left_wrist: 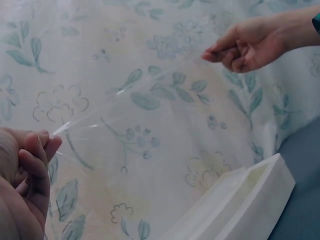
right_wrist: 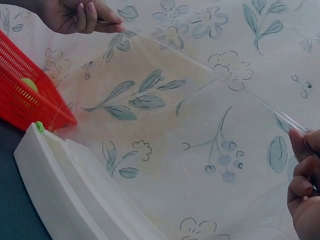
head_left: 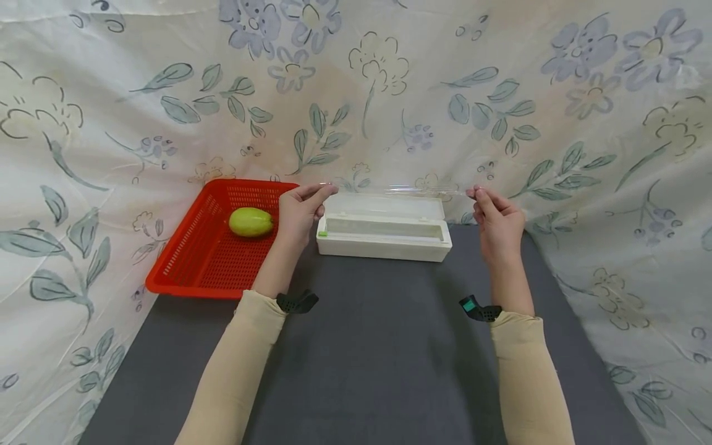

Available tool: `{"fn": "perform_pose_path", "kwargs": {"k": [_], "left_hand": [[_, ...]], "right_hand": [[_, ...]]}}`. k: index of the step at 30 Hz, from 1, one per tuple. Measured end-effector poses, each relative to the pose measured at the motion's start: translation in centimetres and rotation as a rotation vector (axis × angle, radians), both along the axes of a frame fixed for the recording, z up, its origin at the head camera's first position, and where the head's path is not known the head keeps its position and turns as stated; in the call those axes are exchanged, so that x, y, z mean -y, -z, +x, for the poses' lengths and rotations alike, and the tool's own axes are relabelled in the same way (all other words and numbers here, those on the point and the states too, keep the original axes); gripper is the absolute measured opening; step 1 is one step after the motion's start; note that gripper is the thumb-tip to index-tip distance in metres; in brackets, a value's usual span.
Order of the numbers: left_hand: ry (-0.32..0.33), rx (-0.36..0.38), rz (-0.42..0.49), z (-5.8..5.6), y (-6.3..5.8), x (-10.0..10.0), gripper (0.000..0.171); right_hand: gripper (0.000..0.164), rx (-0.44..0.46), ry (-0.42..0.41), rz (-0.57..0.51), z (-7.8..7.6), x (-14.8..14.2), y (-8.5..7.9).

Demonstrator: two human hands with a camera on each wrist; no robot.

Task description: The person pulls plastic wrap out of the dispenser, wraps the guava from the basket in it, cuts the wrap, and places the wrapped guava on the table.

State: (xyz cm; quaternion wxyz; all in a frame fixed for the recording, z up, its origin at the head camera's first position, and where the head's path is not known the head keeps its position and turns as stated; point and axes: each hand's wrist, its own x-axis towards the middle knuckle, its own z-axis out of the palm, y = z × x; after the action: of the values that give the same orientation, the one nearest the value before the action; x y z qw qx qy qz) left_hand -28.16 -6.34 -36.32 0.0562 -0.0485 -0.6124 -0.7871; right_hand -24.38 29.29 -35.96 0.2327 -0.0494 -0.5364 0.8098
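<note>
A sheet of clear plastic wrap (head_left: 411,190) is stretched between my two hands, its upper edge taut in both wrist views. My left hand (head_left: 300,213) pinches one corner between thumb and fingers, and my right hand (head_left: 497,222) pinches the other corner. Behind and below the sheet stands a long white cling wrap box (head_left: 384,248), its lid (head_left: 389,206) raised at the back. A small green slider (right_wrist: 39,127) sits at the box's left end. The wrap's lower part is nearly invisible against the patterned cloth.
To the left, a red plastic basket (head_left: 194,266) holds a yellow-green oval fruit (head_left: 251,222). The dark grey table (head_left: 378,346) carries the basket and box. A floral cloth (head_left: 389,111) hangs close behind and along both sides.
</note>
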Motion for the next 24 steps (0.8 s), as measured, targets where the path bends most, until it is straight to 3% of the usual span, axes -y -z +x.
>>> {"fn": "perform_pose_path", "kwargs": {"k": [11, 20, 24], "left_hand": [[0.007, -0.026, 0.017, 3.6, 1.4, 0.3, 0.023], [0.020, -0.049, 0.004, 6.6, 3.3, 0.4, 0.031], [0.006, -0.063, 0.017, 7.8, 4.1, 0.5, 0.026]], "right_hand": [[0.022, -0.034, 0.012, -0.044, 3.1, 0.1, 1.5], [0.020, -0.008, 0.013, -0.136, 6.4, 0.6, 3.3], [0.014, 0.016, -0.004, -0.152, 7.6, 0.8, 4.1]]}}
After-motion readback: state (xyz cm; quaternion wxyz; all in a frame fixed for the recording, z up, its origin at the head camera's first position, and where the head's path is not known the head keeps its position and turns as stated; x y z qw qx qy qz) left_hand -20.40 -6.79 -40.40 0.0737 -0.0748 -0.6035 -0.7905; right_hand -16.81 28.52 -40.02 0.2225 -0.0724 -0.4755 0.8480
